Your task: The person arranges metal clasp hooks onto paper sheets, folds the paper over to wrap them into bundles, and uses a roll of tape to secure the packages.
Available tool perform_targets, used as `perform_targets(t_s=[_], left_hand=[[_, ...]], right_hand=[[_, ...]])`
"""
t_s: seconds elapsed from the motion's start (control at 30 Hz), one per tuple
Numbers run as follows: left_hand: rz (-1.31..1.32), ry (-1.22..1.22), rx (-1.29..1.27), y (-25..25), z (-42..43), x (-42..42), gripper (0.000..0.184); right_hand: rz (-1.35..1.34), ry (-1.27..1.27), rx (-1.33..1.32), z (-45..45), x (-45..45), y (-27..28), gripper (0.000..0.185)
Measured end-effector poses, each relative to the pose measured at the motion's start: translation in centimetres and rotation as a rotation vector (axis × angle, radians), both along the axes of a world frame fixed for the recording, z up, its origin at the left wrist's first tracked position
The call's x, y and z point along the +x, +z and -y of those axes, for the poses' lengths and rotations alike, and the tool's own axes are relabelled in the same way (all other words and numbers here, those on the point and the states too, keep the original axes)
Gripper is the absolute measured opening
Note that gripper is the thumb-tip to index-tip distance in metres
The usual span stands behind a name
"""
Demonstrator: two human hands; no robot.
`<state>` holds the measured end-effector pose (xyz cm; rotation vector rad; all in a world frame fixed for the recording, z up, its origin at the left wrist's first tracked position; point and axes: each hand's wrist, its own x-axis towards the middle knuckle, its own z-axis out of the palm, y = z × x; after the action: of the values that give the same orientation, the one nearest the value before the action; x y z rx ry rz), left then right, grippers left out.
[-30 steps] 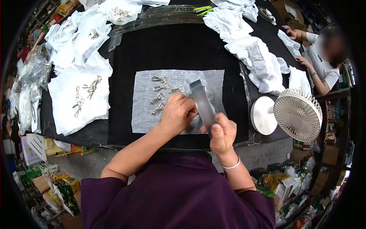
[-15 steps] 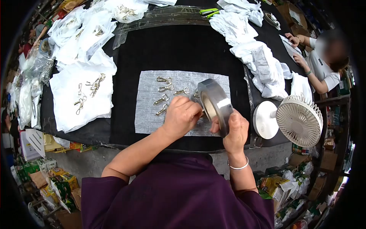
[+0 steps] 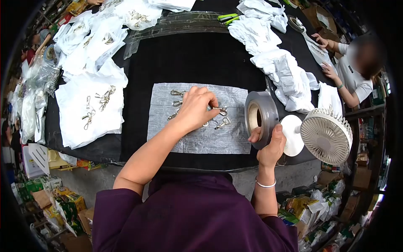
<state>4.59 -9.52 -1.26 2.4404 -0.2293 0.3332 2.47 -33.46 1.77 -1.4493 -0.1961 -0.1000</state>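
Observation:
My left hand (image 3: 196, 108) is over a grey-white sheet (image 3: 210, 143) on the black table, its thumb and forefinger pinching a metal snap hook (image 3: 223, 111) near the sheet's right half. Just below that lies another snap hook (image 3: 223, 123). Several more show along the left, such as one snap hook (image 3: 176, 103), some partly covered by my hand. My right hand (image 3: 272, 146) grips a wide roll of grey tape (image 3: 268, 115), upright at the sheet's right edge, with fingers through its core.
White plastic sheets with snap hooks (image 3: 93, 113) lie to the left. Crumpled white bags (image 3: 281, 71) line the right side. A white fan (image 3: 327, 136) stands at the right edge. Green-handled scissors (image 3: 228, 18) lie at the back. Another person (image 3: 352, 71) works at the right.
My right hand has carried the tape roll right, away from the sheet's middle. My left hand has moved up and slightly right to the snap hooks there.

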Motion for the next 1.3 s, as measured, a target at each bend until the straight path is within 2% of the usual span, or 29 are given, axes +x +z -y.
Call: perform_targets(t_s=[0.07,0.23,0.37,0.47,0.7,0.73,0.87,0.97,1.03,1.1,1.23,1.3], left_hand=[[-0.045,0.008,0.004,0.3,-0.2,0.1,0.011],[0.092,0.069,-0.112,0.1,0.0,0.8,0.013],[0.147,0.070,-0.066,-2.4,0.3,1.0,0.010],[0.192,0.081,-0.039,-2.9,0.4,0.8,0.011],[0.203,0.090,-0.028,-2.2,0.1,0.6,0.009],[0.207,0.094,-0.029,-1.9,0.2,0.6,0.009],[0.583,0.028,0.210,-0.2,0.8,0.0,0.012],[0.490,-0.077,0.273,-1.2,1.0,0.1,0.011],[0.402,-0.161,0.322,-1.7,1.3,0.4,0.011],[0.422,-0.142,0.354,-1.8,1.4,1.0,0.011],[0.481,-0.217,0.449,-1.0,1.6,1.8,0.011],[0.454,-0.179,0.264,-0.4,2.2,1.3,0.012]], right_hand=[[0.012,0.012,0.026,0.0,0.1,0.1,0.056],[-0.062,0.038,-0.130,-0.5,0.6,2.1,0.054],[0.031,0.058,-0.096,-3.0,1.7,4.3,0.041],[0.106,0.102,-0.009,-5.8,3.0,4.4,0.039],[-0.147,0.199,-0.020,-6.4,5.3,2.8,0.042],[-0.131,0.152,-0.060,-6.0,4.8,3.0,0.043],[-0.085,0.031,-0.151,-2.7,0.7,2.8,0.045],[-0.100,-0.022,-0.182,-0.7,-1.8,1.2,0.046],[-0.016,-0.026,-0.120,-0.4,-2.4,0.3,0.048],[0.021,-0.023,-0.101,-0.3,-2.4,0.1,0.054],[-0.038,0.004,-0.035,0.2,-1.8,0.7,0.055],[-0.040,0.015,0.000,0.7,-1.6,0.3,0.056]])
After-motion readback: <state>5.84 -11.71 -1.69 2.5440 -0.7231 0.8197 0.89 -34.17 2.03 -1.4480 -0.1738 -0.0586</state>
